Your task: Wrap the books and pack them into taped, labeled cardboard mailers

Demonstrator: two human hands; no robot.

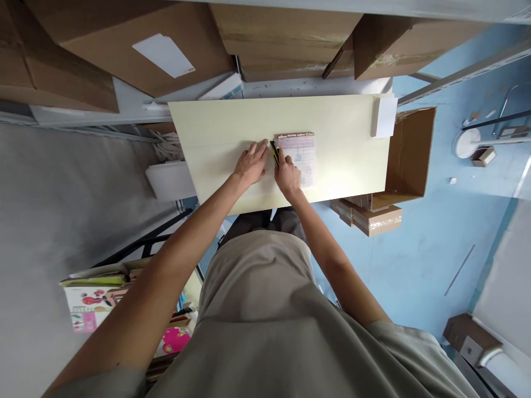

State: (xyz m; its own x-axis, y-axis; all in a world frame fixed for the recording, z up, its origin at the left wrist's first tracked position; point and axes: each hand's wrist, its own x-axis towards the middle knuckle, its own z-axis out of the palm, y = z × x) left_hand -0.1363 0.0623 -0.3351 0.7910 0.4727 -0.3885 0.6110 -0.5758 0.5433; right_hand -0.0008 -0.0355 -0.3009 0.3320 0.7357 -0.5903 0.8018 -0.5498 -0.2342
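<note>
A pale yellow table (340, 127) lies in front of me. On it rests a flat pink and white printed packet (299, 157). My right hand (287, 176) sits at the packet's left edge and grips a small black and yellow tool (274, 151). My left hand (251, 163) lies flat on the bare tabletop just left of that tool, fingers together and pointing away from me. Whether the tool's tip touches the packet is too small to tell.
A white slip (384, 117) lies at the table's far right corner. An open cardboard box (409, 155) stands right of the table, taped boxes (373, 216) below it. Large cartons (124, 44) sit behind. Colourful printed packs (95, 304) lie at lower left.
</note>
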